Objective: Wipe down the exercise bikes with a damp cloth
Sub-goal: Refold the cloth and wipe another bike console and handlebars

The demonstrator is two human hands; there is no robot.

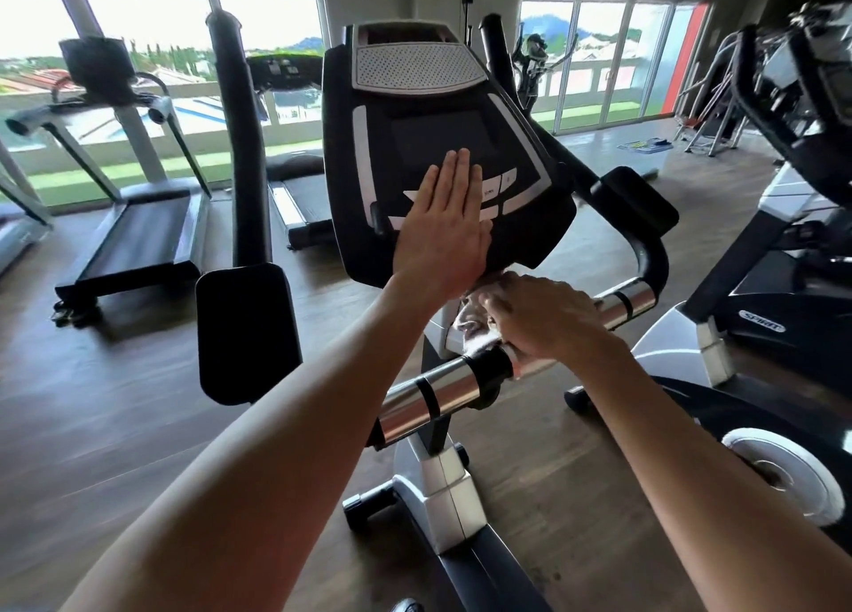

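left hand (442, 224) flat, open on console (442, 136) | right hand (539, 321) clamped on cloth (470, 323) just below console | handlebar (442, 392) runs left-right under it, nearer the right hand

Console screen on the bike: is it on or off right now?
Off, as far as shows: the screen is uniformly dark, with no lit figures. The left hand lies flat over its lower edge, so that strip is hidden.

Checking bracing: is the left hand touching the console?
Touching. Head view shows the left hand pressed flat on the console, no gap visible.
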